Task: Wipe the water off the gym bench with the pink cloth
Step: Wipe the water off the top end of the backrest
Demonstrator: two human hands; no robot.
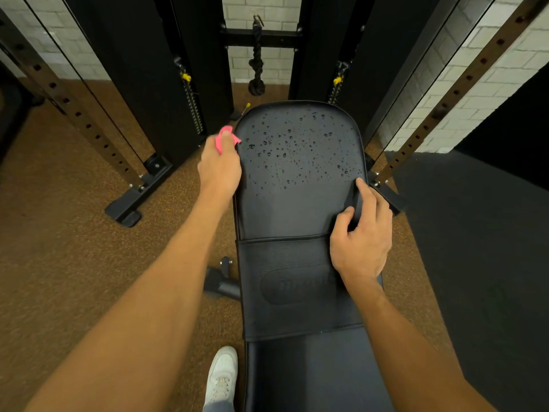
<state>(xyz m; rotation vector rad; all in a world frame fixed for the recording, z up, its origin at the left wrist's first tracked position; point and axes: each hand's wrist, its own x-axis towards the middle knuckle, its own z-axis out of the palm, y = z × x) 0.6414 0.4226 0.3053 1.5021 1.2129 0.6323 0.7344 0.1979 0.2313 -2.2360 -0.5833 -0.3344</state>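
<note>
Two bare forearms reach forward over a black padded bench (297, 209), seen from above. One white shoe (221, 379) stands on the brown floor (59, 248), just left of the bench's near end.

Right hand (361, 242): on the bench's right edge, beside the seam between two pads. The thumb lies on the top face, the index finger runs straight along the edge, and the other fingers (378, 209) curl over the side, gripping the edge.

Left hand (219, 168): farther out, at the left edge of the far pad. Its fingers are closed round a bunched pink cloth (220, 143), of which only folds show past the knuckles. Whether the cloth touches the pad's rim or lies just beside it cannot be told.

Water drops (297, 141) are scattered across the far pad, denser toward its far end.

A dark mat (475, 263) covers the floor at right. Beyond the bench stand perforated uprights (89, 126), two weight stacks (191, 111) with yellow pins, and a hanging black rope (257, 63) against a white brick wall (267, 7).
</note>
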